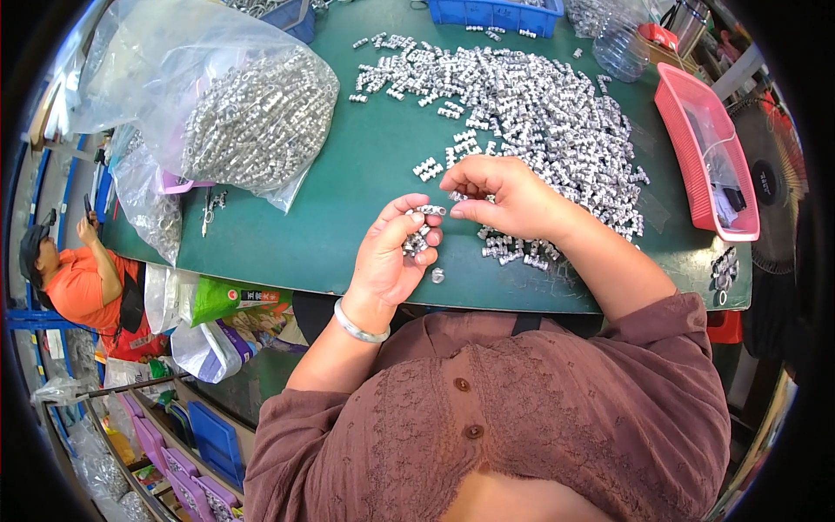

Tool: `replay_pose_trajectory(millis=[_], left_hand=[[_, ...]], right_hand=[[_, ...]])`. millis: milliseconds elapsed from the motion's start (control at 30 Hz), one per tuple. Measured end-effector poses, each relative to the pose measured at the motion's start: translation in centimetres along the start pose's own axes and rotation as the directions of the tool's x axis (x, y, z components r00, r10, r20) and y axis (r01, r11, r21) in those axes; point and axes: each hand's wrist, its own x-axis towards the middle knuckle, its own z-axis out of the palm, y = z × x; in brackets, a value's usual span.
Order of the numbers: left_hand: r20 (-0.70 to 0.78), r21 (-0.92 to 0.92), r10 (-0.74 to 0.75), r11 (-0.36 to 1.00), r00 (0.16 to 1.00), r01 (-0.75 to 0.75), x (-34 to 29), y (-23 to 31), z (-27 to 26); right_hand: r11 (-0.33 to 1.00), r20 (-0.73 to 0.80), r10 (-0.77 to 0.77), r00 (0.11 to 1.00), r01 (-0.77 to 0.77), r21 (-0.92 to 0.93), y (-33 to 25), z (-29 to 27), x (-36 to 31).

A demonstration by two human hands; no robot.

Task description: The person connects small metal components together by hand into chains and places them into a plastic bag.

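My left hand (387,261) is closed around several small silver metal fittings (416,242), palm turned up. Between its thumb and forefinger, one more ribbed fitting (430,210) lies sideways. Just to the right, my right hand (509,198) has its fingers pinched on a small shiny metal piece (457,197), close to that fitting's end but apart from it. A single loose metal piece (437,275) rests on the green table (339,235) below my left hand. Behind and beneath my right hand spreads a large heap of the same kind of fittings (531,96).
A clear plastic bag of silver parts (261,113) stands at the left. Pink basket (748,228), dark fan (770,183) and clear plastic jar (620,54) are at the right. A blue tray (500,16) sits at the far edge. A person in orange (83,283) is off left.
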Motion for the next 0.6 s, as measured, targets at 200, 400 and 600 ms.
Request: replay_pose_trajectory(millis=[200, 400, 600], left_hand=[[0.021, -0.13, -0.048, 0.99, 0.999, 0.051, 0.6, 0.1, -0.8], [0.02, -0.134, -0.039, 0.99, 0.999, 0.041, 0.6, 0.0, -0.8], [0.016, 0.212, -0.002, 0.977, 1.0, -0.002, 0.3, -0.4, 0.6]], right_hand=[[0.998, 0.025, 0.022, 0.999, -0.024, 0.062, 0.0, 0.1, -0.1], [0.997, 0.006, -0.071, 0.997, 0.071, 0.001, -0.7, 0.0, 0.1], [0.966, 0.006, -0.21, 0.978, 0.209, -0.151, -0.9, 0.4, 0.0]])
